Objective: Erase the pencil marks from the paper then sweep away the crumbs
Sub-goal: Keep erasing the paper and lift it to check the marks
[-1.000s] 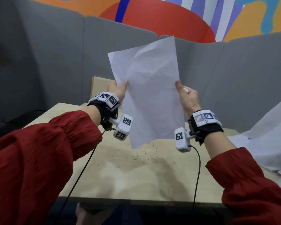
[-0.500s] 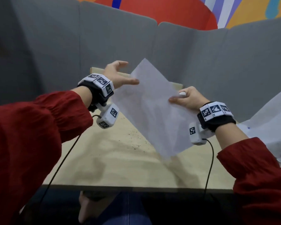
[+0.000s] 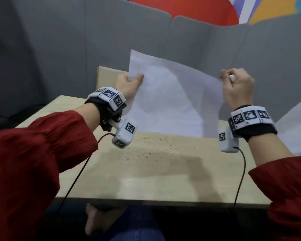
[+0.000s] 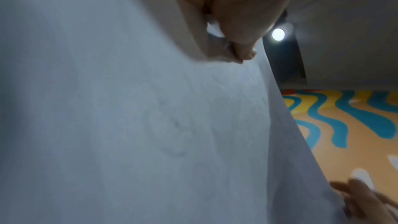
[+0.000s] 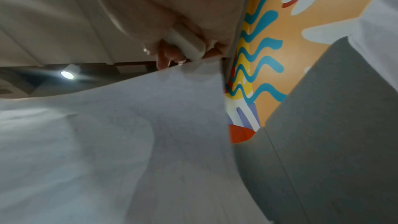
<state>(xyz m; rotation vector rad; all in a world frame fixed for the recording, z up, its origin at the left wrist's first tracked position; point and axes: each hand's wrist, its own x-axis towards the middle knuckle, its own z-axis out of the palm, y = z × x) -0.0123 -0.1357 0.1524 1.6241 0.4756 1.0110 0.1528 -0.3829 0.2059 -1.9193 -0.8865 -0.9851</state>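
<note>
Paper [image 3: 174,101], the largest thing in view, hangs in the air between both hands, held up over the surface [image 3: 146,171] with its lower edge just above the wood. Half a second earlier the sheet slanted down from the right hand alone while the left hand stood open beside it; now the left hand [image 3: 129,84] has taken hold again, thumb in front and fingers behind, pinching the paper's upper left corner. The right hand [image 3: 236,87] pinches the upper right edge and also keeps a white eraser [image 3: 231,77] tucked under its curled fingers, seen more plainly in the right wrist view [image 5: 185,43]. Faint traces of lines show on the sheet in the left wrist view; whether they are leftover marks or dents cannot be told. Below the hands, dark eraser crumbs [image 3: 155,145] lie scattered over the surface, nearer the left hand. Judging by this, erasing looks finished and the shaken sheet has dropped its debris; the sweeping is not yet done.
</note>
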